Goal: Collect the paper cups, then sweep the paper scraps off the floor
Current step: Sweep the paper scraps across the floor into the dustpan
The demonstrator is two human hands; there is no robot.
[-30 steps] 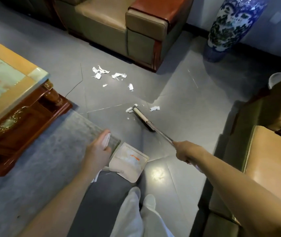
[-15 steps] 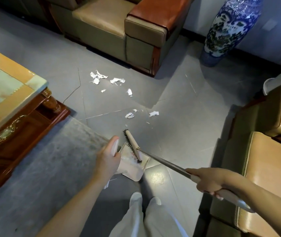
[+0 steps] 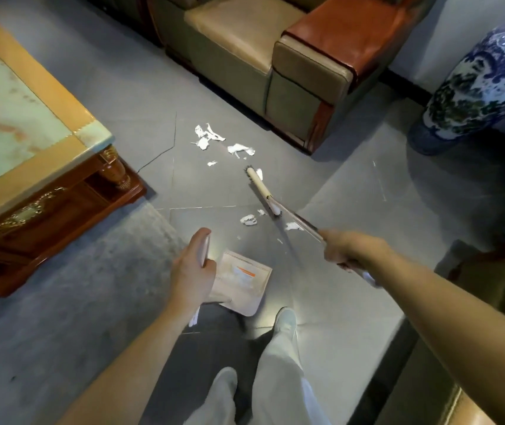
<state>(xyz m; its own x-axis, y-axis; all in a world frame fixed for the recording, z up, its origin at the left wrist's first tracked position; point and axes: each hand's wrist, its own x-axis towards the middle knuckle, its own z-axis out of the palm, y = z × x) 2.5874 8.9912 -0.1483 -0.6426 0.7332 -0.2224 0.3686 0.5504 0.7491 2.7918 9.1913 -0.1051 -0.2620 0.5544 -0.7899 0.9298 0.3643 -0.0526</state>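
Observation:
White paper scraps lie on the grey tiled floor in front of the sofa, with a few more scraps closer to me. My right hand grips the metal handle of a broom. The broom head rests on the floor among the scraps, beyond the near ones. My left hand holds the upright handle of a beige dustpan, which sits on the floor by my feet with some white scraps inside. No paper cups are in sight.
A wooden coffee table with a marble top stands at the left on a grey rug. A tan and red sofa is behind the scraps. A blue and white vase stands at the right, another sofa beside my right arm.
The broom head has swung from the dustpan back out to the scraps on the floor. My right hand moved forward with it. The dustpan and left hand stayed put.

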